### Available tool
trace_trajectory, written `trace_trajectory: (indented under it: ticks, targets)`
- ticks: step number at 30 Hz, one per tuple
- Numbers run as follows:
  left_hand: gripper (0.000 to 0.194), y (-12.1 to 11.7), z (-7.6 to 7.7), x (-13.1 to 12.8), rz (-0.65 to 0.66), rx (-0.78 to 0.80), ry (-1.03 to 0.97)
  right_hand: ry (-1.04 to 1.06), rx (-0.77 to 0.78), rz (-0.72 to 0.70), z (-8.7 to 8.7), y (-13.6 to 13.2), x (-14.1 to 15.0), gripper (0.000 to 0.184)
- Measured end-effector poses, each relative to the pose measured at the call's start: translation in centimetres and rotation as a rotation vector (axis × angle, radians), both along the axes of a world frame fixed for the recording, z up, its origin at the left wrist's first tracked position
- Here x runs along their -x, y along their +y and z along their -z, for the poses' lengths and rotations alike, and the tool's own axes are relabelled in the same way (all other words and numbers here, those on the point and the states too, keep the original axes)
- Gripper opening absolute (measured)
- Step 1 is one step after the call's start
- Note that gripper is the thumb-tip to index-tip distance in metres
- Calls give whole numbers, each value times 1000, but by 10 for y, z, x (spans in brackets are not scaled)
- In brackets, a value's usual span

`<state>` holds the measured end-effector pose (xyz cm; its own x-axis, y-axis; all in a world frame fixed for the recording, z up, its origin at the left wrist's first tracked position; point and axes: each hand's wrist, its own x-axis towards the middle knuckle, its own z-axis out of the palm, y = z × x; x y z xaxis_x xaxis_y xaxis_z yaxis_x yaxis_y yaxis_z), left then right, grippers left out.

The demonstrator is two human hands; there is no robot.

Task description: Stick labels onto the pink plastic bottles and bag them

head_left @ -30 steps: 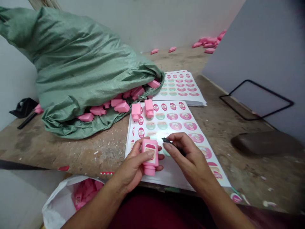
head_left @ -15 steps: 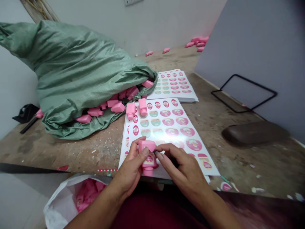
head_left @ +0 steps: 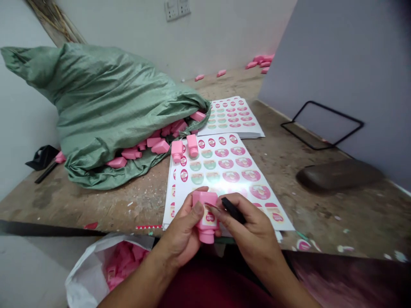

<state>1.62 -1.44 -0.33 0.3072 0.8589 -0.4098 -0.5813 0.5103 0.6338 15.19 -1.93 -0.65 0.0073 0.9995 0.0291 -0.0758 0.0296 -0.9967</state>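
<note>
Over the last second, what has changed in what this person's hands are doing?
The right hand has moved in from over the sheet to the pink bottle, bringing the tip of its black-handled tool up to the label. The left hand keeps its hold on the bottle. The green sack and sticker sheet stayed put.

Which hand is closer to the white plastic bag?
Left. The left hand holds the pink bottle, up and to the right of the white plastic bag. The right hand, pinching a black tool, is farther away, on the bottle's other side.
</note>
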Motion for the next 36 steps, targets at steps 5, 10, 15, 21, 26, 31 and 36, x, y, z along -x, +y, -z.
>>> trace_trajectory:
  ticks: [5, 10, 15, 21, 26, 31, 36]
  targets:
    - [66, 1, 4, 7, 20, 42, -77, 383, 237, -110, 3, 2, 5, 31]
    - [64, 5, 3, 14, 58, 25, -106, 569, 211, 7, -15, 13, -11, 38]
    - [54, 8, 0, 10, 34, 12, -82, 68, 40, -53, -20, 11, -20, 18]
    - [36, 8, 1, 5, 22, -23, -27, -260, 35, -30, -13, 7, -15, 15]
    - [35, 8, 2, 4, 1, -10, -17, -292, 65, 4, -12, 10, -12, 42]
    - [32, 9, 4, 3, 0, -35, 20, -362, 30, 2, -12, 12, -9, 38]
    - [32, 10, 8, 3, 7, -50, 41, -390, 1, 19, -15, 12, -6, 34]
